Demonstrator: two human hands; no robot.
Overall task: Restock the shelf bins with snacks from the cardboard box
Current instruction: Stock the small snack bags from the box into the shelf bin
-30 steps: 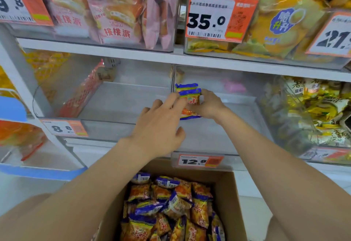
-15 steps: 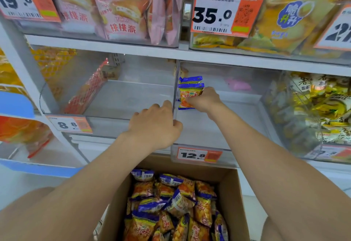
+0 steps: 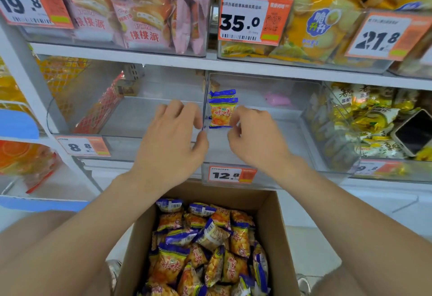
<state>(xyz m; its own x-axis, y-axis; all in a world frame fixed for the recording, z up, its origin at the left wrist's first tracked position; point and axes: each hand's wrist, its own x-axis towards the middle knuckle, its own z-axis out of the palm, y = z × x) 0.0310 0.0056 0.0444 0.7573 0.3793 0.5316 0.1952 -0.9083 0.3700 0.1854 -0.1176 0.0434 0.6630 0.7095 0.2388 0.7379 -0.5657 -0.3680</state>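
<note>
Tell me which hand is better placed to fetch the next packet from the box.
Left, probably. The left hand is free, fingers relaxed, by the divider. The right hand is inside the bin, fingers curled against the standing packet, perhaps steadying it. The box lies below both.

White shelf boards [image 3: 117, 55] run across the upper half of the frame, a white post [image 3: 25, 73] stands at the left, and pale floor [image 3: 313, 246] shows at lower right, all brightly lit.
</note>
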